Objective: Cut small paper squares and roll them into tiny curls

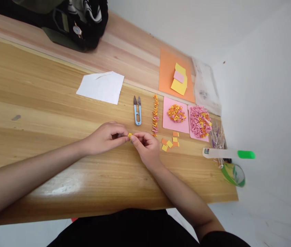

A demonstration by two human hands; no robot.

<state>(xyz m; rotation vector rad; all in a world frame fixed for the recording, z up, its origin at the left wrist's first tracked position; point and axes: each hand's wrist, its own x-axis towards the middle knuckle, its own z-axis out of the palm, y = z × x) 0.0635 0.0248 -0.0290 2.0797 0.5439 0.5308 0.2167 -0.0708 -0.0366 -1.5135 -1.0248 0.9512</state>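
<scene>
Paper point(129, 135), one tiny yellow bit, is being pinched by your left hand point(106, 139) and right hand point(147, 148) (both are curling nearly closed). Blue snips point(135, 117) are lying nearby.

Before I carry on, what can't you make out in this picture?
Yellow paper piece: partly covered in the head view by the left hand and right hand; any folds are too small to tell.
Black bag: cut off by the head view's top edge.
Wristwatch: head view, dial too small to read the time.
Clear plastic bag: head view, print too small and blurred to read.
</scene>
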